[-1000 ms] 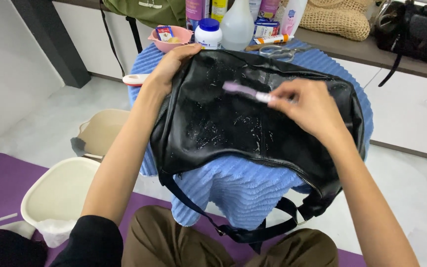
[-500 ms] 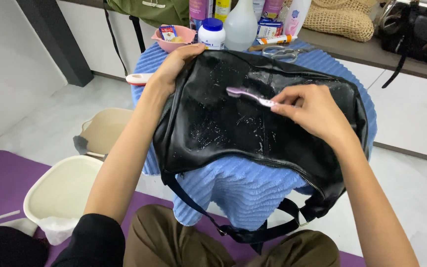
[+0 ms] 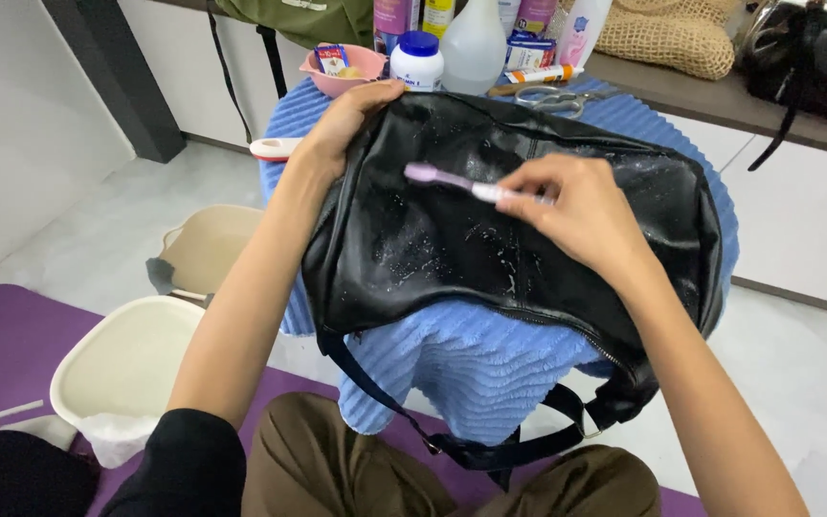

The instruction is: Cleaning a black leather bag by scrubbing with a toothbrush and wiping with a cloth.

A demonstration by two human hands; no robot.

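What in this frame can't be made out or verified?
- Head view: toothbrush handle end, covered by the right hand.
- Black bag far-left edge, covered by the left hand.
- Bottles behind it: tops cut off by the upper edge.
- Scissors: partly hidden by the bag.

Beyond the black bag [image 3: 490,239], bottles [image 3: 471,43], a white jar [image 3: 416,59] and a pink bowl [image 3: 342,69] crowd its far edge, with scissors [image 3: 540,96] just behind it. The bag's near side drops to open blue towel [image 3: 471,369]. Left of the bag, two cream bins [image 3: 126,359] stand on the floor.
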